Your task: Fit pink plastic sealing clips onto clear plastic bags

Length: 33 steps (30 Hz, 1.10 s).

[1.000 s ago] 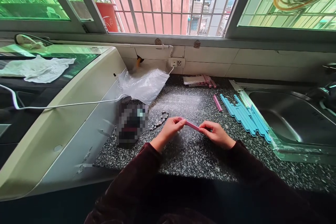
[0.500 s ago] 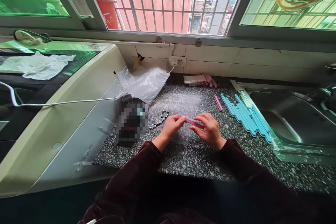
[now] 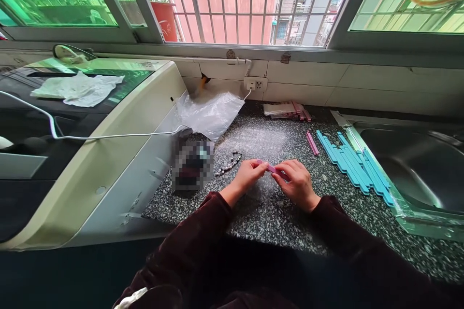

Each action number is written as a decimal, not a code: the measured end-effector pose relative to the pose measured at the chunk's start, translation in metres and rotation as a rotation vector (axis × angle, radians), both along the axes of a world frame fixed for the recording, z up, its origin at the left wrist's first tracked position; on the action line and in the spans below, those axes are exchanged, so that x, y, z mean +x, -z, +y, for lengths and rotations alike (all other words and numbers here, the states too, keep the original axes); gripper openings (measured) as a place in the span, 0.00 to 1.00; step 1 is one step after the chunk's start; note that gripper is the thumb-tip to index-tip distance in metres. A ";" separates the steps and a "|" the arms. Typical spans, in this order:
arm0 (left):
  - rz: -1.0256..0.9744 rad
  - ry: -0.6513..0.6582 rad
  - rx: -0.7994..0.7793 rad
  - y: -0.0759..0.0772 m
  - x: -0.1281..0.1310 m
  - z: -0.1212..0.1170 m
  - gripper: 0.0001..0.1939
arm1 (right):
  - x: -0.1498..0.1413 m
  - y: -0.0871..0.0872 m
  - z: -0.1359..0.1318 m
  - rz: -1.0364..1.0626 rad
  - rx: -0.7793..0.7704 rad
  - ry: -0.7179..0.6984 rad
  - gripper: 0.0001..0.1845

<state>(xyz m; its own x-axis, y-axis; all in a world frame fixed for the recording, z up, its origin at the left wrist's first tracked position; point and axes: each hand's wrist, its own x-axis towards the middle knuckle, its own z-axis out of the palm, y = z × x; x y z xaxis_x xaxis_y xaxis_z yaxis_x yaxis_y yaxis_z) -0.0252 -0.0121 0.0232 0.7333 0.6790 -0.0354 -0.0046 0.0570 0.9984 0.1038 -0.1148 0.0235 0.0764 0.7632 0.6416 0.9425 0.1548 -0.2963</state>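
Between my two hands, above the counter, is a narrow pink plastic strip (image 3: pixel 271 169). My left hand (image 3: pixel 249 176) pinches its left end between thumb and fingers. From the other side my right hand (image 3: pixel 297 184) grips the right part, and its fingers cover much of that length. Another pink strip (image 3: pixel 312 143) lies on the counter beyond my right hand. Beside it, several light-blue strips (image 3: pixel 346 164) lie in a slanting, overlapping row. A beaded string (image 3: pixel 230 163) rests on the counter left of my left hand.
Left stands a large cream-and-black machine (image 3: pixel 141 120) with a white cable. A clear plastic bag (image 3: pixel 217 113) and a blurred-out dark object (image 3: pixel 192 166) are near it. A packet with pink strips (image 3: pixel 286 110) lies by the wall. The steel sink (image 3: pixel 409 174) is at right.
The view has swung slightly left, so everything sits further right. My fingertips are closer together along the pink strip, and less of it shows between them.
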 end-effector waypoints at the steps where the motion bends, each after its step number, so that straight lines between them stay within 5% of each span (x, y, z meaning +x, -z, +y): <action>1: -0.001 0.001 -0.005 0.000 0.000 0.000 0.22 | 0.000 0.000 0.000 0.000 0.001 0.002 0.05; 12: 0.021 0.236 -0.004 -0.013 -0.007 0.001 0.13 | 0.001 -0.001 -0.001 0.022 0.035 0.032 0.05; 22: -0.059 0.069 -0.063 -0.011 -0.012 0.009 0.11 | 0.004 -0.004 -0.007 0.035 0.053 0.026 0.05; 33: -0.109 0.098 -0.098 -0.003 -0.011 0.011 0.16 | 0.004 -0.002 -0.008 0.020 0.045 -0.015 0.04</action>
<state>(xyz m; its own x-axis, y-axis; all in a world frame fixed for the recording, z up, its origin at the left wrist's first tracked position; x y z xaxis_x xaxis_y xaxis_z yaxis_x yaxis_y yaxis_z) -0.0360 -0.0010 0.0257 0.7990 0.6012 -0.0147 -0.1018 0.1593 0.9820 0.1078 -0.1225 0.0260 0.0778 0.7348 0.6738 0.9340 0.1827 -0.3070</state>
